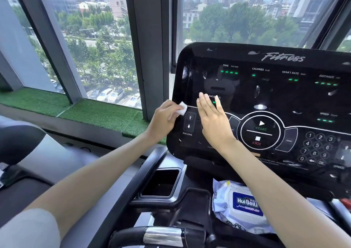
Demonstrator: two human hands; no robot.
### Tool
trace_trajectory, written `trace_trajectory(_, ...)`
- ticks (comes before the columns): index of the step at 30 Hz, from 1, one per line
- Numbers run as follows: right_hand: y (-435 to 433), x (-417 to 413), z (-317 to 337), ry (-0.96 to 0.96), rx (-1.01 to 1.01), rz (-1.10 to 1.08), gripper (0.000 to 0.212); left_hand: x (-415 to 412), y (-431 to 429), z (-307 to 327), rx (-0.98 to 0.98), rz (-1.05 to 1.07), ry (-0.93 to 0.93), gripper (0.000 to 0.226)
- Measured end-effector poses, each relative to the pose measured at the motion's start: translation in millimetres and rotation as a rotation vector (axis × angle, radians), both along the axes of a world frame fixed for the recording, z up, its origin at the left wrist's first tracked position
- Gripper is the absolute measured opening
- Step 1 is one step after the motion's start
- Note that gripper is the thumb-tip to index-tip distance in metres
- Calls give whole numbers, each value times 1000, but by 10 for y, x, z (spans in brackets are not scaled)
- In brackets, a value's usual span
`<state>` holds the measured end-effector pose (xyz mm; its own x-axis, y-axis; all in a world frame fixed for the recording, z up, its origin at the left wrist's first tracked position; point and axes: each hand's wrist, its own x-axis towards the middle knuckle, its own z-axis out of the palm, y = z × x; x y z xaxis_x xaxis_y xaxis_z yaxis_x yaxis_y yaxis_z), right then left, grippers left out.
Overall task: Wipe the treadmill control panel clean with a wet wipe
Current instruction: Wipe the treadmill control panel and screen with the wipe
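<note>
The left hand (165,118) pinches a folded white wipe (182,108) at the left edge of the black panel (266,95). The right hand (212,117), fingers straight, lies flat on the panel just right of the wipe.

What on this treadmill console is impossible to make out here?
Head view: the INCLINE % reading, partly hidden behind the right hand.
Head view: the control panel, right side cut off by the frame edge.
Head view: part of the wet wipe, tucked inside the left hand.
</note>
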<state>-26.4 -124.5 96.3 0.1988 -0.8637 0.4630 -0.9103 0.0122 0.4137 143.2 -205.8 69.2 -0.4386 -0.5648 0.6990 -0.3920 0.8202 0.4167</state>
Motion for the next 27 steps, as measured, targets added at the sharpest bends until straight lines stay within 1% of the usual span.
trace_trajectory(1, -3, -6, 2, -15, 6, 10, 67, 6, 55, -112, 1, -24, -24, 20)
trace_trajectory(3, 13, -4, 38, -16, 26, 7, 67, 99, 253, -399, 9, -115, -142, 22)
trace_trajectory(5, 42, -1, 51, -65, 30, 32, 70, 208, 333, -521, 32, -161, -220, 24)
trace_trajectory(6, 71, 8, 38, -105, 28, 46, 73, 218, 298, -474, 51, -138, -198, 24)
trace_trajectory(8, 174, 52, -55, -173, 19, 63, 79, 179, 165, -326, 51, -22, -56, 20)
trace_trajectory(10, 323, 111, -242, -233, 16, 87, 79, 136, 101, -259, 28, 83, 38, 18)
trace_trajectory(11, 400, 138, -363, -245, 31, 102, 79, 125, 133, -317, 16, 80, 21, 19)
trace_trajectory(14, 587, 163, -682, -222, 98, 140, 74, 184, 370, -631, -10, -79, -177, 24)
trace_trajectory(15, 624, 151, -760, -223, 117, 140, 73, 214, 410, -679, -4, -93, -214, 26)
trace_trajectory(16, 651, 141, -823, -233, 135, 137, 71, 220, 387, -666, 10, -70, -191, 25)
trace_trajectory(19, 718, 155, -936, -236, 173, 174, 63, 158, 267, -499, 79, 178, 74, 19)
trace_trajectory(20, 736, 172, -964, -226, 191, 196, 63, 131, 269, -494, 94, 223, 104, 18)
trace_trajectory(21, 751, 191, -984, -220, 207, 219, 63, 101, 309, -538, 91, 219, 75, 18)
trace_trajectory(24, 775, 208, -1033, -227, 214, 253, 66, 81, 569, -825, 61, 50, -120, 25)
trace_trajectory(25, 781, 209, -1036, -232, 212, 254, 66, 106, 610, -879, 55, 34, -139, 26)
trace_trajectory(26, 785, 208, -1042, -237, 210, 256, 67, 116, 599, -891, 77, 62, -97, 25)
trace_trajectory(27, 787, 207, -1048, -239, 210, 255, 67, 113, 575, -877, 119, 138, 2, 23)
